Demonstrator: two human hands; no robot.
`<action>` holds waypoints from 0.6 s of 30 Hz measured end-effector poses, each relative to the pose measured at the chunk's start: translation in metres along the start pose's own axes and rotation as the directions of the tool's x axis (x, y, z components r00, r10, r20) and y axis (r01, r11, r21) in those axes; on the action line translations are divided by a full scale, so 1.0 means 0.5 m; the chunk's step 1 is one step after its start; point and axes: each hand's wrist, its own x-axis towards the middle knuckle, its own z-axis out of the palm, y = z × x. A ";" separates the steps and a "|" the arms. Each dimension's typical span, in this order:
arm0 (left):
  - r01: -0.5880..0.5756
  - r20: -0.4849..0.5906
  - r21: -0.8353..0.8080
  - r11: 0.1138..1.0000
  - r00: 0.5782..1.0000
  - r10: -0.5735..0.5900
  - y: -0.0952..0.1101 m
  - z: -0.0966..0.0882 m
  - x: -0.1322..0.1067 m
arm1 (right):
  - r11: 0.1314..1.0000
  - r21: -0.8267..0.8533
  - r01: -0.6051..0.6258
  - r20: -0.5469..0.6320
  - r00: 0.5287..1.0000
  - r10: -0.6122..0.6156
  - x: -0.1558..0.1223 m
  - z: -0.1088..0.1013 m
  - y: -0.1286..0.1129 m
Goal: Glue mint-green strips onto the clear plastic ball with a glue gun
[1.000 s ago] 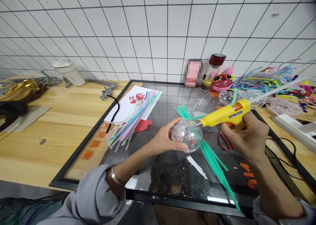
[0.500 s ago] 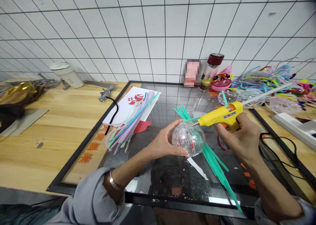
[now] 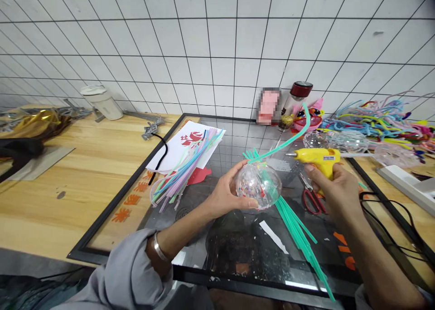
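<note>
My left hand [image 3: 234, 190] is wrapped round a clear plastic ball [image 3: 253, 187] with small coloured bits inside, held above the dark glass tabletop. From the top of the ball a green pipe cleaner [image 3: 288, 140] rises and curves up to the right. In my right hand [image 3: 343, 190] is a yellow hot glue gun [image 3: 317, 158], its nozzle pointing left and apart from the ball. A clear glue stick [image 3: 356, 155] protrudes from the gun's rear. Several green pipe cleaners [image 3: 297, 230] lie beneath the ball. Red-handled scissors [image 3: 312, 200] rest under my right hand, partly hidden.
Pastel pipe cleaners [image 3: 186, 171] lie over a white paper [image 3: 170, 151] with a red print. At the back stand a glass bottle [image 3: 295, 101] and a pink blurred box [image 3: 268, 106]. Right are tangled pipe cleaners [image 3: 370, 117], a white power strip [image 3: 411, 181] and black cable [image 3: 390, 203].
My right hand has drawn the glue gun right and levelled it, its nozzle leaving the ball. The green pipe cleaner now stands up in a curve, and the scissors show more.
</note>
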 end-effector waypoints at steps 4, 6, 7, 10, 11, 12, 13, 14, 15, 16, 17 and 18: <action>0.004 0.002 0.013 1.000 1.000 -0.004 0.001 0.000 0.003 | 1.000 0.003 -0.014 0.133 0.991 0.014 -0.018 -0.012 -0.013; 0.010 0.012 0.034 0.999 1.000 -0.010 0.002 0.000 0.004 | 0.999 -0.032 0.043 0.188 0.981 -0.036 -0.031 -0.017 -0.024; 0.010 0.016 0.045 0.999 1.000 -0.010 0.003 0.000 0.004 | 0.995 -0.057 0.081 0.204 0.977 -0.067 -0.036 -0.019 -0.028; 0.024 0.042 0.062 0.998 0.999 -0.026 0.003 0.002 0.002 | 0.973 -0.134 0.187 0.218 0.963 -0.156 -0.047 -0.022 -0.028; 0.031 0.055 0.059 0.998 0.998 -0.034 0.004 0.003 0.000 | 0.965 -0.154 0.211 0.216 0.960 -0.175 -0.048 -0.022 -0.026; 0.037 0.069 0.055 0.998 0.997 -0.041 0.005 0.004 -0.001 | 0.960 -0.167 0.227 0.218 0.958 -0.188 -0.049 -0.021 -0.024; 0.042 0.083 0.052 0.998 0.995 -0.046 0.005 0.005 -0.003 | 0.956 -0.175 0.236 0.221 0.956 -0.196 -0.049 -0.021 -0.022; 0.045 0.094 0.050 0.998 0.994 -0.050 0.005 0.005 -0.004 | 0.953 -0.181 0.242 0.221 0.954 -0.200 -0.049 -0.021 -0.020; 0.047 0.100 0.051 0.998 0.994 -0.052 0.006 0.006 -0.006 | 0.950 -0.189 0.248 0.221 0.954 -0.205 -0.049 -0.021 -0.018; 0.048 0.104 0.055 0.997 0.993 -0.054 0.006 0.006 -0.007 | 0.945 -0.200 0.259 0.218 0.952 -0.215 -0.048 -0.021 -0.017; 0.049 0.105 0.060 0.997 0.993 -0.055 0.006 0.006 -0.007 | 0.938 -0.214 0.273 0.216 0.950 -0.227 -0.048 -0.021 -0.016; 0.047 0.105 0.065 0.997 0.993 -0.054 0.006 0.006 -0.008 | 0.929 -0.231 0.288 0.212 0.947 -0.241 -0.048 -0.021 -0.015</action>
